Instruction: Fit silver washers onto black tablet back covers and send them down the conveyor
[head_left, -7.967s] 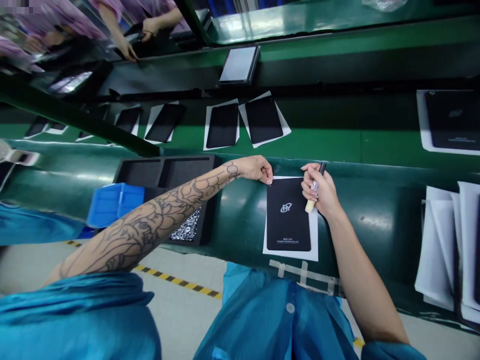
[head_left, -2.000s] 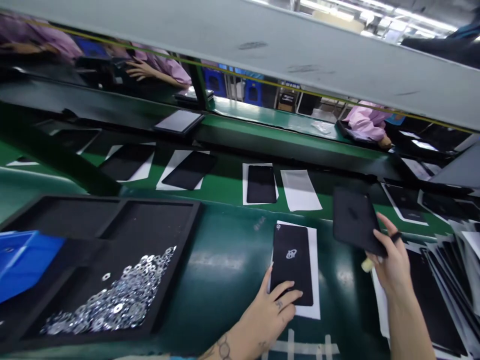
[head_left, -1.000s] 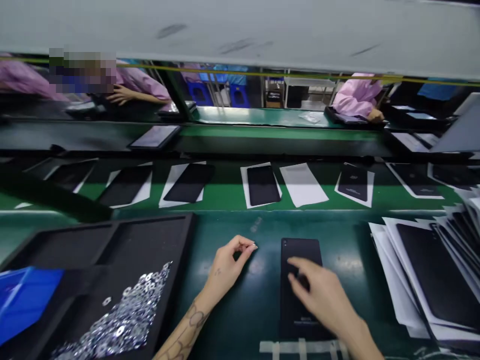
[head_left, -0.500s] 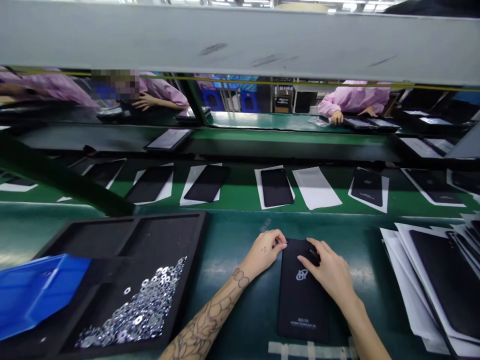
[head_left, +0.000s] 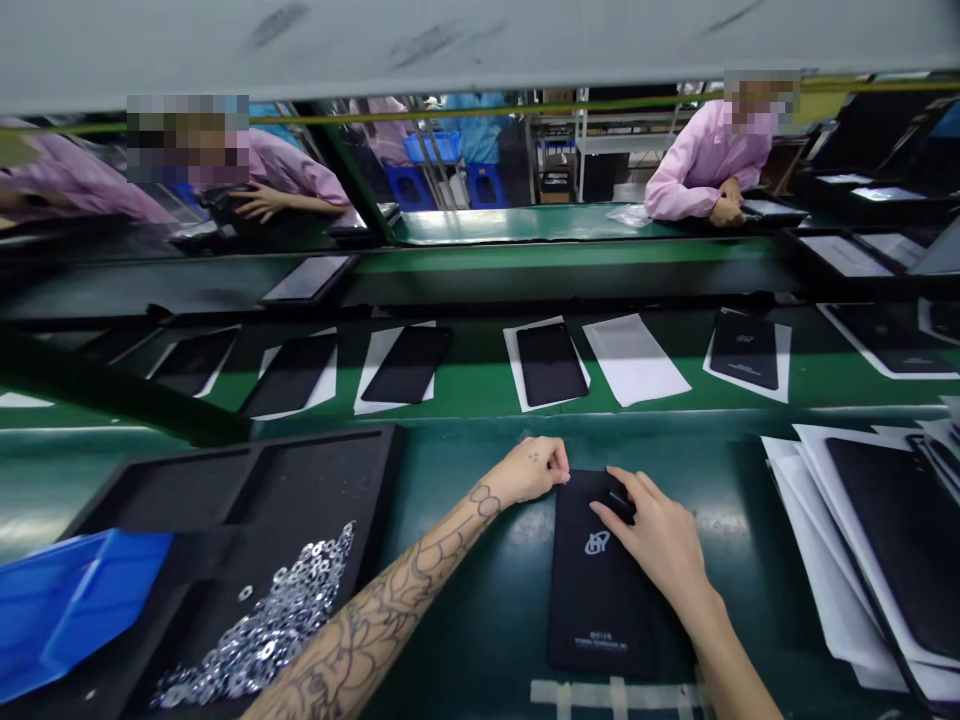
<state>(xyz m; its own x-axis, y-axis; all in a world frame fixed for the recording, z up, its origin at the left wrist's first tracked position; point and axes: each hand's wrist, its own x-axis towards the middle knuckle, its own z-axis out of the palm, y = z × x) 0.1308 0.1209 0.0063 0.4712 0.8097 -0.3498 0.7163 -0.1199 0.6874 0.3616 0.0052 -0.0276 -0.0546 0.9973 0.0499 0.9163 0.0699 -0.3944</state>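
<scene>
A black tablet back cover [head_left: 600, 590] with a white logo lies face down on the green bench, its long side towards me. My left hand [head_left: 536, 468] is at its upper left corner, thumb and index finger pinched together; whatever they hold is too small to make out. My right hand [head_left: 664, 530] rests over the upper right part, thumb and fingers curled around a small black piece [head_left: 621, 503], which is partly hidden by the fingers. To the left, a black tray [head_left: 315, 475] holds a heap of shiny metal washers [head_left: 277, 620].
A blue bin [head_left: 82, 600] sits on the tray. Stacked tablets and white sheets [head_left: 810, 560] lie at right. Further tablets on paper [head_left: 551, 362] line the green belt beyond. Tape strips [head_left: 615, 697] mark the near bench. Co-workers in pink sleeves [head_left: 686, 165] sit across.
The view has tilted and shifted slightly. Both hands keep nearly the same places at the cover's top. Across the line, the co-worker at right has drawn both hands together at a tablet.
</scene>
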